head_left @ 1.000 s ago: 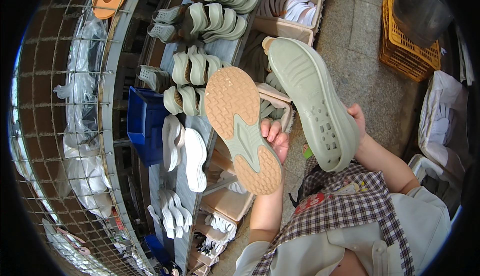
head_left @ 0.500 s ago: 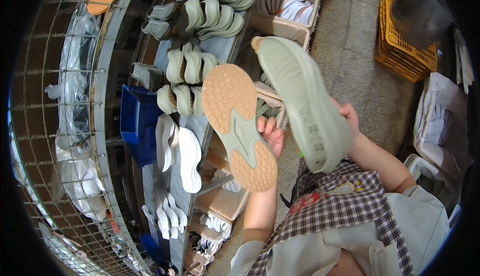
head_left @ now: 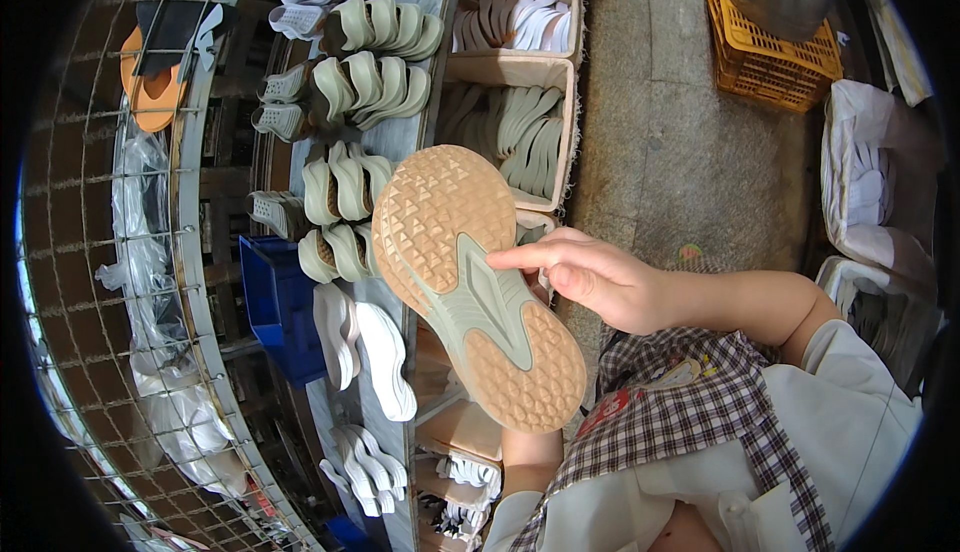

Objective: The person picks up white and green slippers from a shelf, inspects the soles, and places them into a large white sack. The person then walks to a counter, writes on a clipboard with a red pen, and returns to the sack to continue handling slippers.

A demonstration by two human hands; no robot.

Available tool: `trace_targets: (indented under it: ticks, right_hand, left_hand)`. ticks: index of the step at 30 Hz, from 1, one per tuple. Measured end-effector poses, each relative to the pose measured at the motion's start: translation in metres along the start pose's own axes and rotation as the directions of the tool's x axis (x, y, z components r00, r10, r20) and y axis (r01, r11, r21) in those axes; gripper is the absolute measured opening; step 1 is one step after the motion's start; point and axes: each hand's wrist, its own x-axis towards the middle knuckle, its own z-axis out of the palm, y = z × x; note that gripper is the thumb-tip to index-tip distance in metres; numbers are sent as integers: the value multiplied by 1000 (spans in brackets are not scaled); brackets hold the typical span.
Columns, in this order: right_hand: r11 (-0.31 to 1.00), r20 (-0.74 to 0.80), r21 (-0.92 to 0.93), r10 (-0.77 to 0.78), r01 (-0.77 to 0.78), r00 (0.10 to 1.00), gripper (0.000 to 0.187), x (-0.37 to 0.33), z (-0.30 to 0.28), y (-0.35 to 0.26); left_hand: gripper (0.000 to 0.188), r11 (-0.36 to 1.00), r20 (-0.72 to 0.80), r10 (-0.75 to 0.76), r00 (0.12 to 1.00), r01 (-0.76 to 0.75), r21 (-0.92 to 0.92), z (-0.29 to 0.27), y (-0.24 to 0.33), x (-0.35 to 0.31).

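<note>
A sage-green shoe sole with tan, studded tread pads (head_left: pixel 440 222) is held tread side up before me. A second tan edge shows along its left rim, so a pair of soles seems stacked together. My left hand (head_left: pixel 541 286) supports them from underneath, mostly hidden, with its forearm coming up below the heel. Over the top comes my right hand (head_left: pixel 600 277), its index finger stretched out and touching the green middle of the tread near the waist. The thumb is apart from that finger, and the other fingers are partly hidden.
On the grey shelf (head_left: pixel 400 467) at left stand rows of green soles (head_left: pixel 365 92) and white soles (head_left: pixel 385 362). A blue bin (head_left: pixel 280 307) sits beside it, behind wire mesh (head_left: pixel 85 282). Fabric-lined boxes (head_left: pixel 570 102) hold more soles. Yellow crates (head_left: pixel 775 72) stand far right.
The sole from my right hand has been brought over to the one in my left, and the two now seem stacked. My right hand has moved left onto the tread.
</note>
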Motion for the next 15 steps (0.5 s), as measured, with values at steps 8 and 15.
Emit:
trace_targets:
  ticks: [8,15]
  right_hand:
    - [998,11,46,-43,42,999,48,-5,-1,-8]
    - [943,-123,-308,87,-122,989,68,-12,7,-18]
  left_hand:
    - [54,1000,62,-4,998,5,-23,3,-5,-2]
    - [57,1000,71,5,997,-7,25,4,-8,1]
